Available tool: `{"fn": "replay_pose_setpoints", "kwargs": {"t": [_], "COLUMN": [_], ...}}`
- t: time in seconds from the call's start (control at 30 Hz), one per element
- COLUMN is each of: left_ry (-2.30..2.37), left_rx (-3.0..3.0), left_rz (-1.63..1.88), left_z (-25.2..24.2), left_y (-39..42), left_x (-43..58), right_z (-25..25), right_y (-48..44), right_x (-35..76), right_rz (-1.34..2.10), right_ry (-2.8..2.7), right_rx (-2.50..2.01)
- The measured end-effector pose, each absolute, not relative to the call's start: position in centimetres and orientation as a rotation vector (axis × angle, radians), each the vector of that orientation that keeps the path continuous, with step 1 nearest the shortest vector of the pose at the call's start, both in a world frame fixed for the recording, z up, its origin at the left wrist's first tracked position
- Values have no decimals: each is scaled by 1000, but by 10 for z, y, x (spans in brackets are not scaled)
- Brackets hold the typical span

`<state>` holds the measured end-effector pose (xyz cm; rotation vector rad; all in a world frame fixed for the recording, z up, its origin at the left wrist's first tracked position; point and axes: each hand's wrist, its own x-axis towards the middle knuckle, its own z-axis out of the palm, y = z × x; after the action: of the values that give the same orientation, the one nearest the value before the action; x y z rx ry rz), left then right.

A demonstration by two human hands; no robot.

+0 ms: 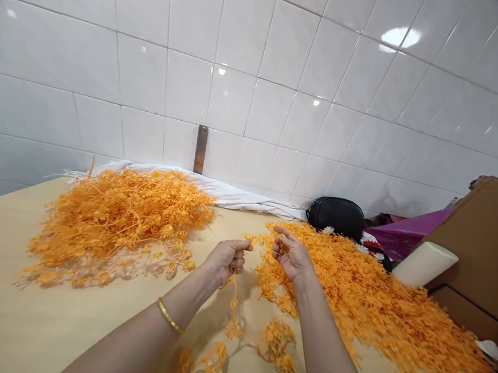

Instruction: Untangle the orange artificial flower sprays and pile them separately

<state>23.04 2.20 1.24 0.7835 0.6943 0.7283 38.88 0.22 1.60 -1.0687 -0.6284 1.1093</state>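
Observation:
My left hand is closed in a pinch on an orange artificial flower stem, which hangs below the fist and trails small blossoms toward the table's near edge. An orange tip also shows at the thumb and index finger. Across a small gap, my right hand has its index finger stretched out and the other fingers half curled, at the edge of a pile of small orange flower pieces. I see nothing clearly held in it. Loose orange blossoms lie on the table between my forearms.
A tangled heap of orange flower stems covers the table's left side. White cloth runs along the tiled wall. At the right are a black case, a purple bag, a cream cylinder and a cardboard box.

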Motion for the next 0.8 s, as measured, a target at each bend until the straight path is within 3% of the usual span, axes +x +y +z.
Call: {"fn": "replay_pose_setpoints", "kwargs": {"t": [0.23,0.43,0.6,0.8], "left_ry": [672,674,648,551], "left_rx": [793,931,954,922], "left_rz": [710,773,788,680], "left_z": [12,11,17,18], "left_y": [22,18,16,15], "left_x": [229,234,230,228], "right_z": [19,8,5,15], "right_y": [-3,11,13,1], "right_x": [374,362,391,399], "right_rz": [1239,862,636,885], "right_ry": [-960,-926,-577,-639], "right_rx": [-1006,-1118,-1242,-1235]}}
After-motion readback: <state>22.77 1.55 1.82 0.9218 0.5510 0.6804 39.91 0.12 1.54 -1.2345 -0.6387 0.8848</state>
